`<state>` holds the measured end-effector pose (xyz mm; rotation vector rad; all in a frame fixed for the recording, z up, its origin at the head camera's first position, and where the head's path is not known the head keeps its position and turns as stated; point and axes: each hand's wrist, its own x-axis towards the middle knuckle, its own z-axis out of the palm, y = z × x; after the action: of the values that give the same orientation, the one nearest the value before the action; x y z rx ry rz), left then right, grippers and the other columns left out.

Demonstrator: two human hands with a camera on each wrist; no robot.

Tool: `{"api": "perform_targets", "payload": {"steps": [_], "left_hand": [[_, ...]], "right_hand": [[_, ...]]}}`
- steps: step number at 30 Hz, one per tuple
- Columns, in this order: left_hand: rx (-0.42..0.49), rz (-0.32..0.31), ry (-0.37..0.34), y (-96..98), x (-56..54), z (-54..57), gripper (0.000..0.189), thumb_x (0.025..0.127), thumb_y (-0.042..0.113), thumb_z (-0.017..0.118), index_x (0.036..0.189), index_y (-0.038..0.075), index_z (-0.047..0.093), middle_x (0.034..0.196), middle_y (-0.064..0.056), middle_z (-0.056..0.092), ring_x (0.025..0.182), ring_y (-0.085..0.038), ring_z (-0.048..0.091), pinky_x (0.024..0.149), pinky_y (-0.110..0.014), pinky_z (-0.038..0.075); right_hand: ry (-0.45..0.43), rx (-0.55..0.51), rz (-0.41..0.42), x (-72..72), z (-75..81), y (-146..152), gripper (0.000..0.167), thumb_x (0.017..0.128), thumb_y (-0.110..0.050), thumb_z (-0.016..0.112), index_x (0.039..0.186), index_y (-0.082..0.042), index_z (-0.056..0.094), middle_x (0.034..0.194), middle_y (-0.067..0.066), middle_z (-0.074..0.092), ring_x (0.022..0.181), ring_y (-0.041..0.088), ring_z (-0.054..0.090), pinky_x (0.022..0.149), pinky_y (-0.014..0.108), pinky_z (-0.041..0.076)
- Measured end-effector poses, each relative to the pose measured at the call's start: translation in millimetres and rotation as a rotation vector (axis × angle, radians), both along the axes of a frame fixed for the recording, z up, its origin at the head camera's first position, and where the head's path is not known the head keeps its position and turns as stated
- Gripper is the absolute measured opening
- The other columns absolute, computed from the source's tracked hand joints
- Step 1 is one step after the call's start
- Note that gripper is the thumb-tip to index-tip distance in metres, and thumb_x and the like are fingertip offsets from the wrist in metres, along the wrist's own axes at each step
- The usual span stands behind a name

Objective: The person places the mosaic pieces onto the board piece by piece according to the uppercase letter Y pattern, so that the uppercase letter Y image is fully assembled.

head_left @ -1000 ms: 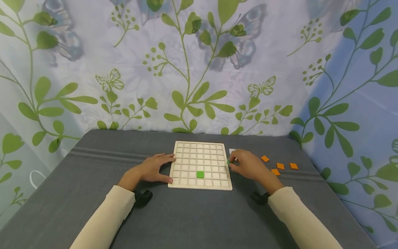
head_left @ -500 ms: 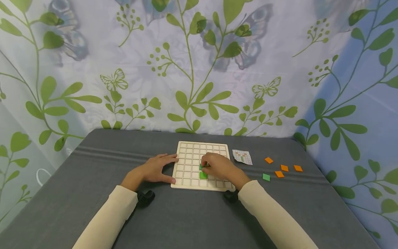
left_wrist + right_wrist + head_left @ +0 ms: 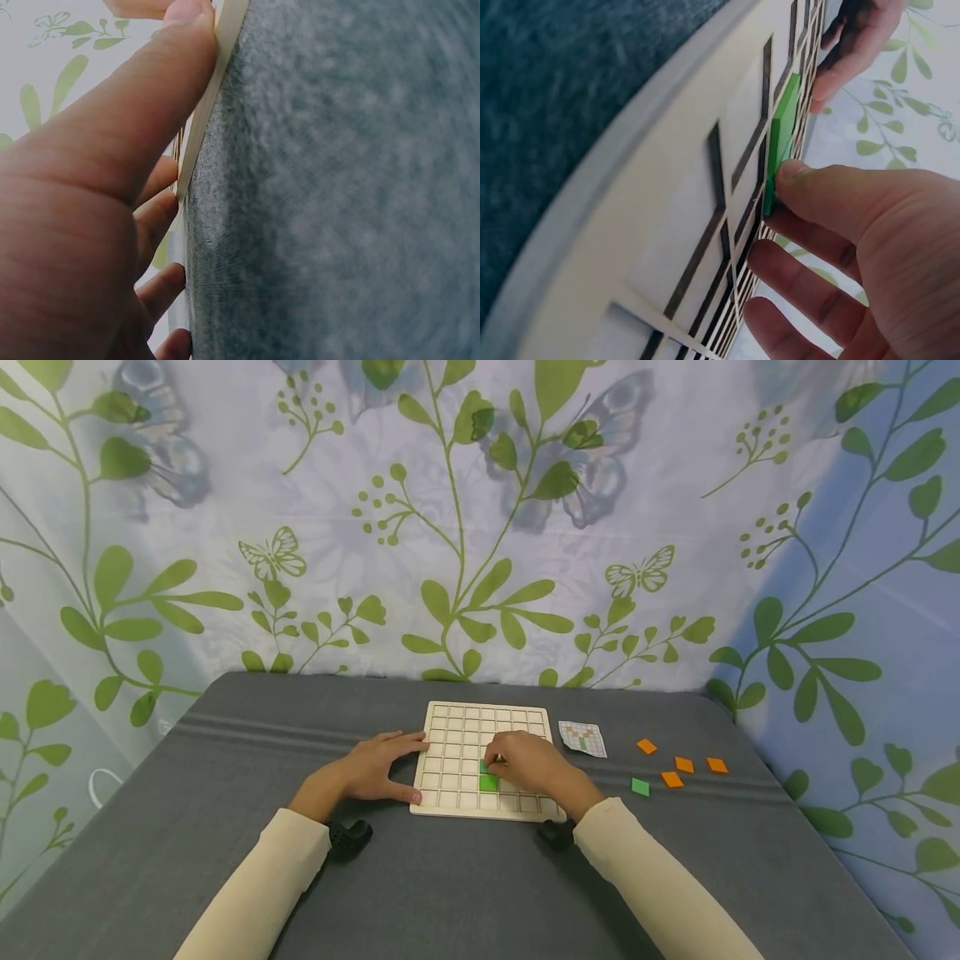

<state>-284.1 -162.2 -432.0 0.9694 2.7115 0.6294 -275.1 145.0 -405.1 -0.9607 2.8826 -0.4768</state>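
Observation:
A pale wooden grid board [image 3: 452,763] lies on the grey table. My left hand [image 3: 369,768] rests along the board's left edge, thumb at the near corner and fingertips farther up the side; in the left wrist view the thumb [image 3: 127,105] lies straight against the rim. Over the board, my right hand [image 3: 529,762] pinches a green square tile [image 3: 483,767] between thumb and finger, partly hidden by the fingers. Just nearer me, another green tile [image 3: 488,783] sits in a cell. The right wrist view shows the green pieces overlapping beside the thumb [image 3: 825,191].
To the board's right lies a small paper card [image 3: 582,739] printed with a coloured grid. A loose green tile [image 3: 640,787] and several orange tiles [image 3: 684,765] lie farther right on the table [image 3: 465,893]. A patterned cloth [image 3: 337,527] hangs behind the table.
My right hand has moved left from beside the board to over its cells with the green tile, uncovering the card and a loose green tile. The left hand stays at the edge.

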Motion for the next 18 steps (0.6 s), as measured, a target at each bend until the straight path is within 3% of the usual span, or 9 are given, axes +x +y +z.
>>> {"api": "perform_targets", "payload": {"steps": [5, 11, 14, 18], "left_hand": [[0.0, 0.008, -0.002, -0.1, -0.1, -0.5, 0.087, 0.086, 0.056, 0.077, 0.155, 0.013, 0.044, 0.163, -0.008, 0.031, 0.148, -0.044, 0.023, 0.106, -0.075, 0.022], [-0.004, 0.004, -0.005, -0.8, -1.0, -1.2, 0.087, 0.086, 0.056, 0.076, 0.155, 0.014, 0.044, 0.163, -0.007, 0.031, 0.148, -0.043, 0.022, 0.106, -0.075, 0.021], [-0.005, 0.001, -0.002, -0.9, -1.2, -1.3, 0.087, 0.086, 0.057, 0.076, 0.155, 0.014, 0.044, 0.163, -0.007, 0.031, 0.148, -0.043, 0.023, 0.106, -0.075, 0.022], [-0.006, 0.002, 0.0, -0.1, -1.8, -1.0, 0.087, 0.086, 0.057, 0.076, 0.155, 0.014, 0.045, 0.163, -0.006, 0.031, 0.148, -0.043, 0.023, 0.106, -0.075, 0.022]], "right_hand": [[0.037, 0.028, 0.013, 2.2, 1.8, -1.2, 0.008, 0.097, -0.017, 0.072, 0.102, -0.019, 0.078, 0.108, -0.005, 0.069, 0.089, 0.014, 0.065, 0.071, 0.034, 0.053], [0.05, 0.021, 0.028, 1.8, 1.2, 20.3, 0.024, 0.099, -0.021, 0.07, 0.121, -0.011, 0.072, 0.121, 0.002, 0.065, 0.102, 0.021, 0.066, 0.082, 0.039, 0.054], [0.08, 0.03, -0.027, 3.3, 4.2, 44.9, 0.028, 0.098, -0.02, 0.07, 0.123, -0.007, 0.068, 0.121, 0.007, 0.064, 0.101, 0.025, 0.065, 0.081, 0.042, 0.054], [0.123, 0.128, -0.141, 9.1, 10.3, 84.8, 0.027, 0.096, -0.021, 0.073, 0.119, -0.008, 0.068, 0.116, 0.011, 0.063, 0.094, 0.027, 0.063, 0.075, 0.045, 0.053]]}}
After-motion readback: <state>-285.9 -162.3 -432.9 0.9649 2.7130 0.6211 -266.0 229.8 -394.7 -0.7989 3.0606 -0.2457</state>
